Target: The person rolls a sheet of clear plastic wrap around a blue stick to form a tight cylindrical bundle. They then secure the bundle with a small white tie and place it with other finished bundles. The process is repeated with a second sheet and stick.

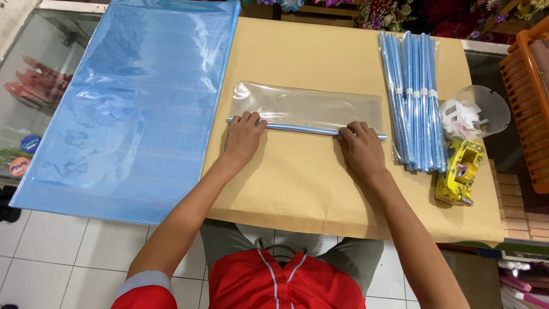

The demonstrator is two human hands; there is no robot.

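Observation:
A clear, faintly glittering plastic sheet point(309, 106) lies on brown paper point(320, 189) covering the table. Its near edge is wound into a thin blue roll point(303, 129) that runs left to right. My left hand point(243, 137) presses on the roll's left end, fingers curled over it. The right end sits under the fingertips of my right hand point(360, 146). Both hands lie flat with palms down on the paper.
A stack of blue plastic sheets point(137, 103) lies at the left. Several finished blue rolls point(414, 91) lie at the right, next to a yellow tape dispenser point(460, 171), a clear bowl of scraps point(474, 111) and an orange basket point(529, 97).

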